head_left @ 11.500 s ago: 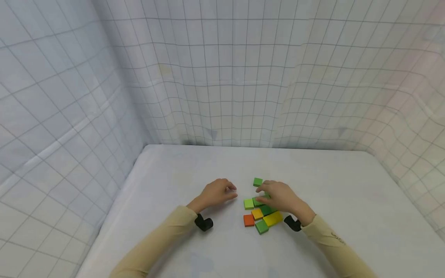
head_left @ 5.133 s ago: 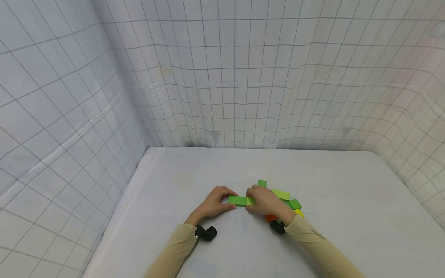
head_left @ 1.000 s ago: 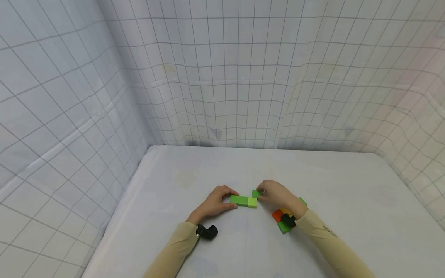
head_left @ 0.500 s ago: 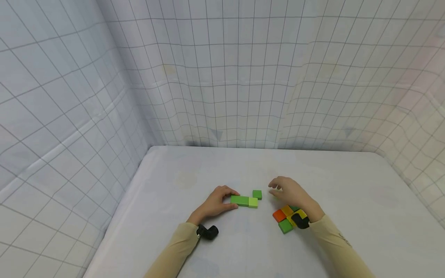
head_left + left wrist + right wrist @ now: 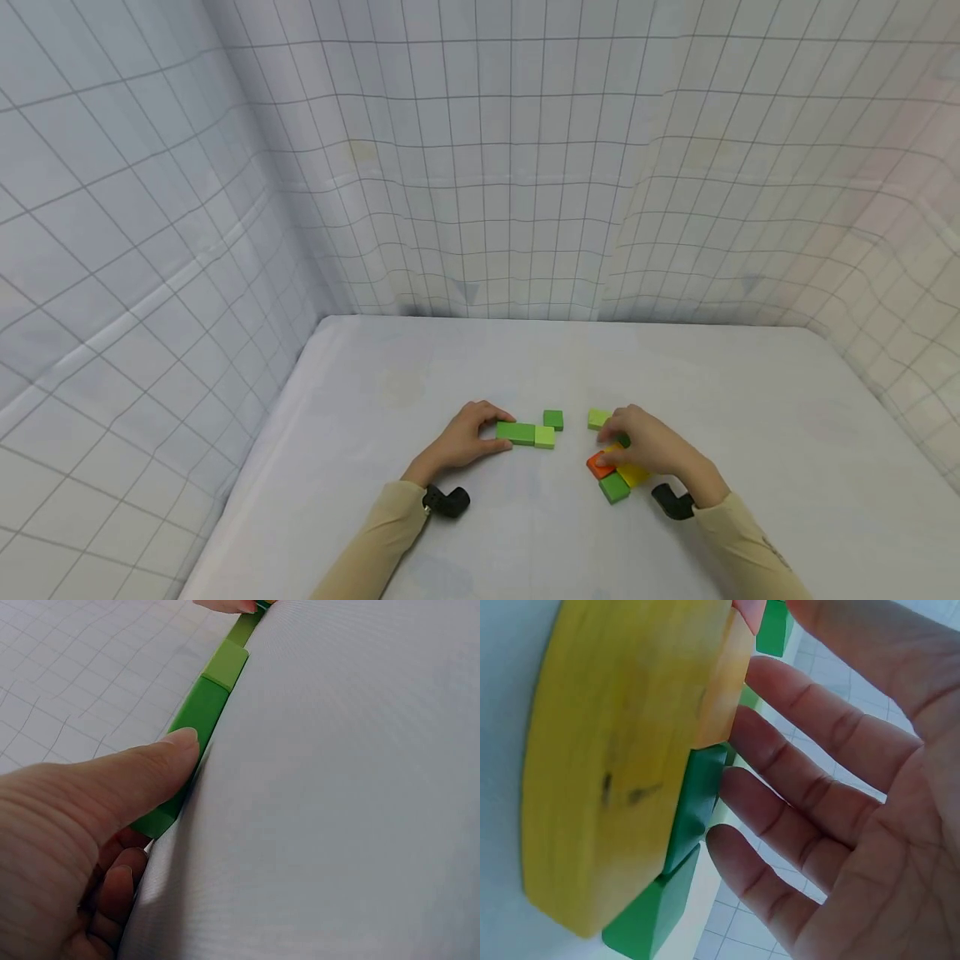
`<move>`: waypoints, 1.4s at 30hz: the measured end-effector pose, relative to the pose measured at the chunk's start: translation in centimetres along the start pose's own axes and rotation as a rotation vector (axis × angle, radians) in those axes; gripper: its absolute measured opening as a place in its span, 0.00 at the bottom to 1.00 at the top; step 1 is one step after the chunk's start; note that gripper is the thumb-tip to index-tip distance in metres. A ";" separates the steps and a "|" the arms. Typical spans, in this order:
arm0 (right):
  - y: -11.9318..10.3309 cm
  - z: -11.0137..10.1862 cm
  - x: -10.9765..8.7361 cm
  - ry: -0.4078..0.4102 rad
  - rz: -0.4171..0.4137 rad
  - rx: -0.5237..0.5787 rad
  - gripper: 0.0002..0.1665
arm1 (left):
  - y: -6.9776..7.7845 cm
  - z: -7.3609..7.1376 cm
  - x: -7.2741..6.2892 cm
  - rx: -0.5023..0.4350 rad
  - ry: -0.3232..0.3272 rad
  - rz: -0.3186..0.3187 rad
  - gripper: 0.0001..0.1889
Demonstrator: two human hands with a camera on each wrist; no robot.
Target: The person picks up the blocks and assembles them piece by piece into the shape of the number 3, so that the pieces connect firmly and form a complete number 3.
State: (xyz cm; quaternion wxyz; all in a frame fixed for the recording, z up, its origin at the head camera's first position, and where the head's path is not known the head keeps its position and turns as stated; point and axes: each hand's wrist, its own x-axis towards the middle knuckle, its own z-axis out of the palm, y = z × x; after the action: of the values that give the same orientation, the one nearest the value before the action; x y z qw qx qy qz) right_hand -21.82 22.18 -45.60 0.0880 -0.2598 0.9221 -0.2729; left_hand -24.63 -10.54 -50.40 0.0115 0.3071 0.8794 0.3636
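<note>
My left hand [image 5: 461, 437] pinches the near end of a long green block [image 5: 519, 433] between thumb and fingers, as the left wrist view shows. A small lime block [image 5: 544, 437] lines up with its right end. Just behind stands a small green block [image 5: 553, 419]. Over the cluster at the right is my right hand [image 5: 652, 446], its thumb at the orange-red block [image 5: 597, 467]. In the right wrist view its fingers are loosely spread beside an orange block [image 5: 724, 690] and a dark green block [image 5: 697, 799]. A worn yellow block [image 5: 615, 780] fills the foreground.
Another green block [image 5: 615, 488] lies at the cluster's near side. A lime block [image 5: 597, 419] lies behind, partly hidden by the right hand. Black wrist cameras [image 5: 448, 502] sit low beside both wrists. A white gridded curtain [image 5: 480, 208] surrounds the white table [image 5: 420, 367].
Over several seconds, the lime block came to the long green block's end and a small green block was set behind. In the last half second my right hand moved nearer, over the cluster; left stayed.
</note>
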 end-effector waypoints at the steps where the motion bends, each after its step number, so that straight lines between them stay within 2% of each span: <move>1: 0.0 0.0 0.0 -0.009 -0.002 0.008 0.12 | 0.0 0.0 0.0 -0.001 0.001 -0.002 0.18; 7: 0.4 0.2 0.4 -0.036 -0.010 0.024 0.10 | -0.1 0.0 0.0 -0.006 0.001 0.004 0.18; 12: 0.5 0.6 0.9 -0.013 -0.023 -0.011 0.07 | -0.1 0.0 0.0 0.001 0.006 0.011 0.18; 20: -0.6 1.1 1.2 0.038 -0.035 -0.103 0.06 | -0.2 -0.1 -0.1 0.001 0.007 0.006 0.18; 24: -1.2 1.1 1.1 0.035 -0.055 -0.117 0.05 | -0.2 0.0 -0.1 0.006 0.007 0.011 0.18; 36: -1.1 0.6 0.3 -0.057 -0.162 -0.085 0.13 | -0.3 0.1 0.1 0.018 -0.001 0.012 0.18; 42: -1.6 1.0 0.4 -0.037 -0.217 -0.085 0.13 | -0.3 0.1 0.1 0.006 0.003 0.006 0.17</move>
State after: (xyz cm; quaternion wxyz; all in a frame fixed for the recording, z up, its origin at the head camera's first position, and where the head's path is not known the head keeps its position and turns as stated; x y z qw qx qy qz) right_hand -21.18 20.37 -45.54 0.0640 -0.3666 0.8975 -0.2368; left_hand -24.83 -10.61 -50.64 0.0080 0.3093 0.8795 0.3615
